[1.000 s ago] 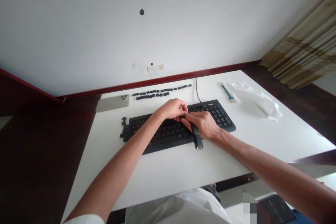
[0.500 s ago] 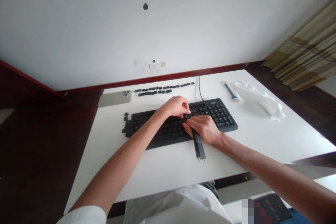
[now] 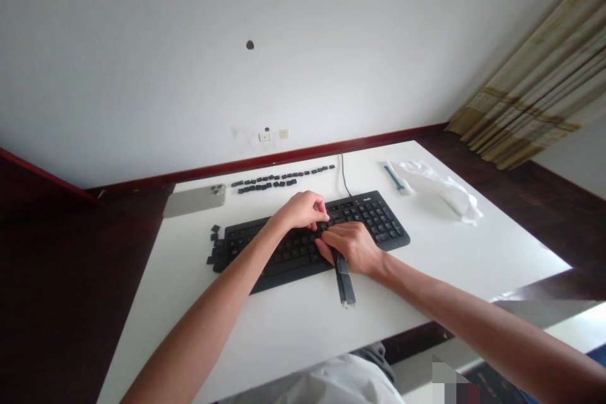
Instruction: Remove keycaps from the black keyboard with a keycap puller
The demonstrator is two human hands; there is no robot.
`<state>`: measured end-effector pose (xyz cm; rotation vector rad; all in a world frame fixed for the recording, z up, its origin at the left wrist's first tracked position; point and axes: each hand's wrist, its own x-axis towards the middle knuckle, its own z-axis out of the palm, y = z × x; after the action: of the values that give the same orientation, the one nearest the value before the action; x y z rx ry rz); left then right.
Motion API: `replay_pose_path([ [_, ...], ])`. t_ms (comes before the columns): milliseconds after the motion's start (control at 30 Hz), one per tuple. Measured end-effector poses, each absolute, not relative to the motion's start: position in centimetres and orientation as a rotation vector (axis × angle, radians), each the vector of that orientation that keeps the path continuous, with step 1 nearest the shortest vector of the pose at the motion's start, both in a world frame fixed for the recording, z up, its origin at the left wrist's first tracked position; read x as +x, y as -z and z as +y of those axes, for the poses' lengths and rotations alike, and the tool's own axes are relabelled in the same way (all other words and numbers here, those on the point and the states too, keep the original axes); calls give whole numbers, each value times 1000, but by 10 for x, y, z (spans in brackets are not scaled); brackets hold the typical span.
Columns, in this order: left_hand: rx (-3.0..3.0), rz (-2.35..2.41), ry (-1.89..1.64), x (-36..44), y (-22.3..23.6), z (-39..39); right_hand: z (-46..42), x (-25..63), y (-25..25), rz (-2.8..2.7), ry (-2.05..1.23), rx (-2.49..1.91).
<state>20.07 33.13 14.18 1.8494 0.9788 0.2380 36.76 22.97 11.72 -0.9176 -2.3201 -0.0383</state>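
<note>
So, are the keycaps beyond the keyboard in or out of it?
Out: the keycaps lie in rows on the table, off the keyboard.

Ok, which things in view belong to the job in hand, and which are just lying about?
Likely the job's:
black tool, in the right hand
black keyboard, the left hand over it
loose keycaps, mostly in rows

Apparently lying about:
phone, left of those rows
blue brush-like tool, maybe related
crumpled white material, untouched
</note>
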Motion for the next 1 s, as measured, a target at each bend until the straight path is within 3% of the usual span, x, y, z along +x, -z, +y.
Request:
replay_pose_path([
  [1000, 1867, 1025, -225, 203, -146, 329, 232, 368, -114, -2319, -30, -944],
])
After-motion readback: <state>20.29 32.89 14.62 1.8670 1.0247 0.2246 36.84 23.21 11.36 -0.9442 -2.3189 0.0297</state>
